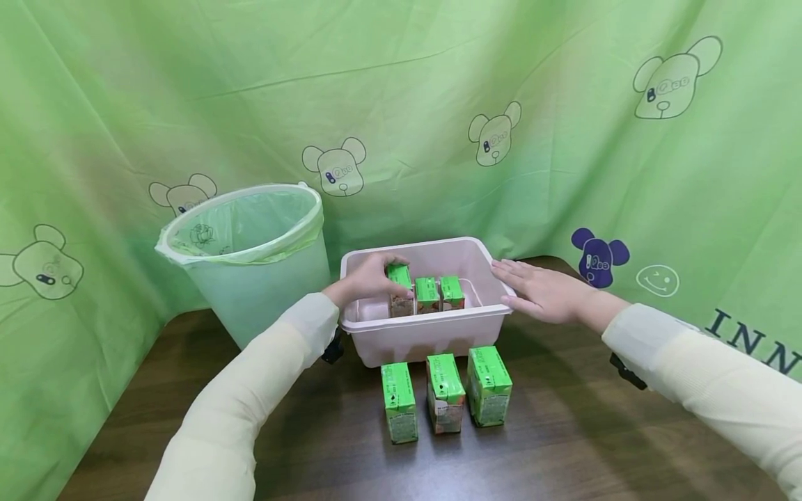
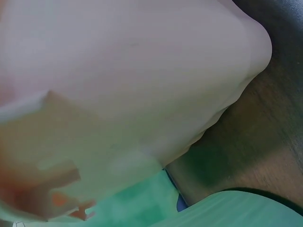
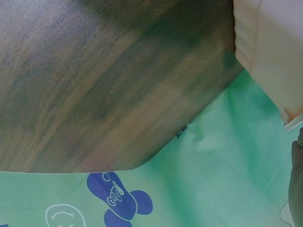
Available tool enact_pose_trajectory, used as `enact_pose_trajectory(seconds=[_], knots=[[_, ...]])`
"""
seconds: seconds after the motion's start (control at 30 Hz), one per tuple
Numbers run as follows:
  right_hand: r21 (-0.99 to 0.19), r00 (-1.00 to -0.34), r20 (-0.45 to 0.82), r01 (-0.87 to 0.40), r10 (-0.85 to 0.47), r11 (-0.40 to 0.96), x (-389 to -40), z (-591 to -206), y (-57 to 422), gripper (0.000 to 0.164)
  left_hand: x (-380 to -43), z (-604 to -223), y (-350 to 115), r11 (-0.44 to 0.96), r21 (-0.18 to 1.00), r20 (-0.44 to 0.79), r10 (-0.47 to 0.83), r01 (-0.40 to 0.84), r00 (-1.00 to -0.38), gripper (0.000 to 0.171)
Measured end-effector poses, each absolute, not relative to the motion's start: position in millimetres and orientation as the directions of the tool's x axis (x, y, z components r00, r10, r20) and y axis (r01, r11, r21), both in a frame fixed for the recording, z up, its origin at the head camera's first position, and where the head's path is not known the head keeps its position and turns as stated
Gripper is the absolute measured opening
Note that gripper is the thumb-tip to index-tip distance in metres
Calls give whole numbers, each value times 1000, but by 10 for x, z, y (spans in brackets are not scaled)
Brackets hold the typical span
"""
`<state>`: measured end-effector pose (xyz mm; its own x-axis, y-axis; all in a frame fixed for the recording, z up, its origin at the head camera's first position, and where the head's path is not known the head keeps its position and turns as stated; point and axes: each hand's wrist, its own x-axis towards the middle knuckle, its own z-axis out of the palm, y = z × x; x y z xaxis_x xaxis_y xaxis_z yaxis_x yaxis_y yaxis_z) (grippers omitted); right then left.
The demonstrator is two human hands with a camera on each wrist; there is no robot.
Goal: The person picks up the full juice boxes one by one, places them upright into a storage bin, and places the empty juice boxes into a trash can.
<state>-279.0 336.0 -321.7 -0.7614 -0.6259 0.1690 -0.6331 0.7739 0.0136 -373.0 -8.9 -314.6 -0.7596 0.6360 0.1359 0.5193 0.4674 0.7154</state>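
Observation:
In the head view a pale pink plastic tub (image 1: 432,339) stands on the table. My left hand (image 1: 370,278) reaches over its left side and grips a green-topped drink carton (image 1: 399,275), thumb in front and fingers behind. Right of that carton, two more cartons, a middle one (image 1: 427,291) and a right one (image 1: 451,288), stand upright inside the tub. My right hand (image 1: 540,288) touches the tub's right rim with straight fingers. The tub's outer wall (image 2: 151,71) fills much of the left wrist view. At the right wrist view's edge, only part of my right hand (image 3: 297,182) shows.
Three upright drink cartons, left (image 1: 399,403), middle (image 1: 445,393) and right (image 1: 489,386), stand in front of the tub on the dark wooden table (image 1: 326,445). A pale green lined trash bin (image 1: 269,292) stands left of the tub. Behind hangs a green printed curtain (image 1: 413,90).

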Motion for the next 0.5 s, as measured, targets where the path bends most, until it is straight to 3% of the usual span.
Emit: enact_pose_trajectory(seconds=[0.5], knots=[[22, -768, 155, -626, -622, 779, -2822, -3242, 3384, 62, -3779, -3219, -50, 515, 677, 87, 654, 527, -751, 70]])
